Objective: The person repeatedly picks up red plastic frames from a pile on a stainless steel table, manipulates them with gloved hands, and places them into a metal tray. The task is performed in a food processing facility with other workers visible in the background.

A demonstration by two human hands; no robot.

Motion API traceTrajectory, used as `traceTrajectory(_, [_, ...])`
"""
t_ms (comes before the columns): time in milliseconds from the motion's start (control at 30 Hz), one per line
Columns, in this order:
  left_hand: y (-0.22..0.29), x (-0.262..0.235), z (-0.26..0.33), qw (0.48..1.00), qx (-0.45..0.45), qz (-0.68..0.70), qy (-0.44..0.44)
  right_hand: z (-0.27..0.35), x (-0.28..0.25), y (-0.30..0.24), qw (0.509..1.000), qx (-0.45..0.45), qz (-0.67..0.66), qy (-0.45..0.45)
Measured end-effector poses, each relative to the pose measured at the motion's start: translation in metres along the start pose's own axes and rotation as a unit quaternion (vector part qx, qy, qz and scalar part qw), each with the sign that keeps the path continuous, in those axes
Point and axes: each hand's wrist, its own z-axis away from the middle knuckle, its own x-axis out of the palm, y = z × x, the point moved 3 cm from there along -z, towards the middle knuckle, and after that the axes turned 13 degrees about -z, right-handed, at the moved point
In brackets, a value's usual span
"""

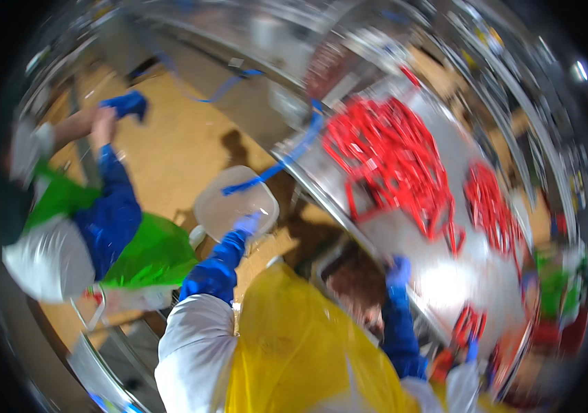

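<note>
My left hand [248, 224], in a bluish glove and blue sleeve, is at the near right side of a whitish tub [211, 206] with rounded corners. Motion blur hides whether its fingers grip the rim. A blue strap or hose [287, 162] runs from the steel table [376, 234] down over the tub. At the table's near edge is my right hand [397, 270], also gloved; its fingers are too smeared to read. Beside it, a container [321, 272] holds brownish-red ground meat [354, 283]. Farther along the table lies a big heap of glossy red sausage links [390, 155].
Another red pile [490, 206] lies at the table's right. A co-worker's gloved hand [473, 347] is near a small red bundle [469, 325]. On the left, a person in a green apron [153, 251] has a blue glove [125, 104] at one hand. A metal frame [105, 372] stands lower left.
</note>
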Motion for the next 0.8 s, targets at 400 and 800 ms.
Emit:
traceTrajectory(400, [0.243, 0.124, 0.112, 0.858, 0.254, 0.352, -0.276, 0.015, 0.129, -0.110, 0.938, 0.112, -0.218, -0.245])
traceTrajectory(800, [0.046, -0.005, 0.042, 0.974, -0.040, -0.204, 0.091, 0.020, -0.031, 0.041, 0.984, 0.088, 0.152, 0.038])
